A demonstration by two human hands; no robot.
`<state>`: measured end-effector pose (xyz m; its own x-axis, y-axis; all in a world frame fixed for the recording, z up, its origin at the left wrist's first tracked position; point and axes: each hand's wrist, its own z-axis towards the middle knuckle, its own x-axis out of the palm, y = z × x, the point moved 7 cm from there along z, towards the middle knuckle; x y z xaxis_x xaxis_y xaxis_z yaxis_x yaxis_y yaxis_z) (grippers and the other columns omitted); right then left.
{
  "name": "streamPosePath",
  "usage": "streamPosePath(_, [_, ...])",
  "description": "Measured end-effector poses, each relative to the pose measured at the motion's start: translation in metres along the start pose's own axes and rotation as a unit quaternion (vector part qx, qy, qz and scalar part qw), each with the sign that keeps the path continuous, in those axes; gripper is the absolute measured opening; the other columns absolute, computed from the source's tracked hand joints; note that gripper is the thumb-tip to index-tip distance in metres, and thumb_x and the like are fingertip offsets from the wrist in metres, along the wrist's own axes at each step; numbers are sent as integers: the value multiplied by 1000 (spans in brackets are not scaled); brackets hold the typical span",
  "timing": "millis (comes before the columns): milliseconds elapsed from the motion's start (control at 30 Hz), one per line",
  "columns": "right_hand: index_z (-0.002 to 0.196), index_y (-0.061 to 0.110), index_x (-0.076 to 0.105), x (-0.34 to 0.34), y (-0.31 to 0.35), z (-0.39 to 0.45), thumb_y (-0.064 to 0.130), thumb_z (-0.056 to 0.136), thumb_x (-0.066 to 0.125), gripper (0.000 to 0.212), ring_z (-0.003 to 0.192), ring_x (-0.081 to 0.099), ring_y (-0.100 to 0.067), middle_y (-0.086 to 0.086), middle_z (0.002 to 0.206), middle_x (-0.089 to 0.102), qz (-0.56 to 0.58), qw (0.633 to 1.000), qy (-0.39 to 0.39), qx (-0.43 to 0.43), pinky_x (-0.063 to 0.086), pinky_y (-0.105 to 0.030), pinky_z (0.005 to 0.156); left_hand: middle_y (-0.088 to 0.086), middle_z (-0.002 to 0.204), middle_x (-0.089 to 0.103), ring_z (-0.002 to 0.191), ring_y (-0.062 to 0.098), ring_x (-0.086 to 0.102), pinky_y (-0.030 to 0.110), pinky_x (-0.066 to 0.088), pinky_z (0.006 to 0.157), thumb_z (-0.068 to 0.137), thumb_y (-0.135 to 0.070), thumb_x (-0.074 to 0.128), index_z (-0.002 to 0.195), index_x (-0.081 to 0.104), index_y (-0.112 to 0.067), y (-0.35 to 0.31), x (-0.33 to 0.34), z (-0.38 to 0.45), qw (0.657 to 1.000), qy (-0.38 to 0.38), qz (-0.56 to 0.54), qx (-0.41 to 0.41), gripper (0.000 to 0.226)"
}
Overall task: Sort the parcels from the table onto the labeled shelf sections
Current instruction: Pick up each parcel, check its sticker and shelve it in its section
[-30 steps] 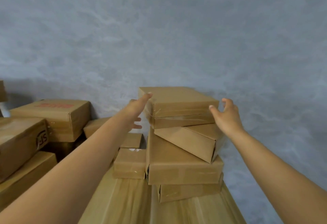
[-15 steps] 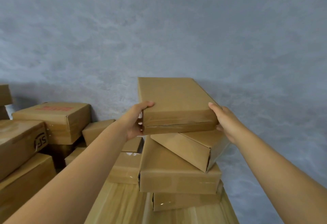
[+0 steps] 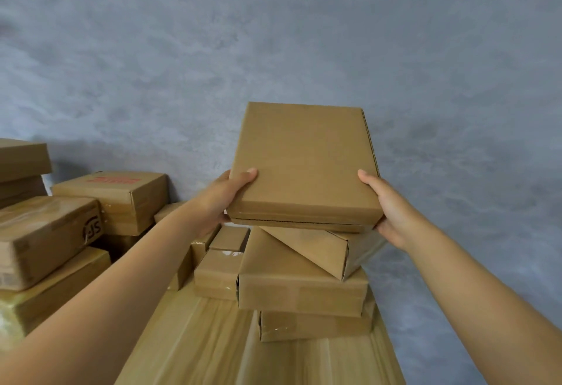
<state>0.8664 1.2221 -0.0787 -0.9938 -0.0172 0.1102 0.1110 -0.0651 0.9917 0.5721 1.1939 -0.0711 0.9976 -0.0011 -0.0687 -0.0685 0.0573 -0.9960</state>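
Our left hand (image 3: 223, 202) and right hand (image 3: 387, 206) grip the flat parcel (image 3: 304, 165) from opp. sides, thumbs laid on its top face, other fingers curled under the near corners and mostly hidden. From there we go big to small. Grey mottled wall (image 3: 273, 35) fills the top and right of the head view. Below it we see the light wooden table (image 3: 213, 351), grain running away from us. On the left sits a heap of bigger boxes: a long one at the bottom under shiny wrap (image 3: 57, 296), a taped box w/ a round black logo on its end (image 3: 39, 238) on top of that, and behind it a box w/ red print on its lid (image 3: 118, 196); one more box pokes in at the far left edge (image 3: 21, 159). In the middle, right under the flat parcel, is the stack (image 3: 304, 281): a tilted box at the top (image 3: 331, 248), turned at an angle to the rest, a wider box below it (image 3: 298, 290), and a thin box at the bottom (image 3: 313, 324) resting on the table. The flat parcel is tipped w/ its far edge up toward the wall; its near edge sits just above the tilted box, and we can't tell if they touch. Just left of the stack are small boxes, one w/ clear tape across it (image 3: 217, 275) and a tiny one behind it (image 3: 229, 237).
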Motion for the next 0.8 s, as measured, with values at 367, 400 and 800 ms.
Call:
streamPosePath(367, [155,35,24,26,5,-50,57,53,86,121,126,54,-24,0,144,49,-70,993,-38,-87,46,-48,105,9,159,21,137,34,37,45,32,114,94,-42,61,156,16,-28,-27,19,-54,901,-121,396,131,78])
streamPosePath(400, [155,36,21,34,8,-57,60,47,86,128,130,51,-23,0,149,45,-93,989,-42,-103,48,-46,103,6,162,15,142,33,32,43,28,117,93,-46,61,157,15,-30,-29,29,-57,907,-95,389,132,80])
streamPosePath(800, [153,22,12,152,33,-137,38,65,88,117,133,37,-25,-1,145,25,-398,861,-50,-312,44,-39,105,2,114,65,93,20,66,42,58,78,37,-66,79,120,52,-18,-47,21,-104,987,-140,-19,76,99])
